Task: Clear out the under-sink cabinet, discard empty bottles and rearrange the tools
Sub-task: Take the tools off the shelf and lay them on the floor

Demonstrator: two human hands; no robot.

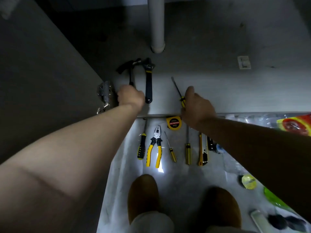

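Observation:
My left hand (131, 97) is closed around the handle of a black claw hammer (128, 68) lying on the cabinet floor (218, 91). Right beside it lies a black adjustable wrench (148, 81). My right hand (196, 106) grips the yellow handle of a long screwdriver (177, 89), whose shaft points into the cabinet. On the room floor in front of the cabinet lie a yellow tape measure (173, 123), yellow-handled pliers (155, 147), three screwdrivers (170, 147) and a yellow utility knife (202, 149).
A grey drain pipe (156, 24) comes down into the cabinet behind the tools. The open cabinet door with a metal hinge (104, 94) is at the left. Plastic bottles and a colourful package (296, 125) lie at the right. My two brown shoes (143, 197) are below.

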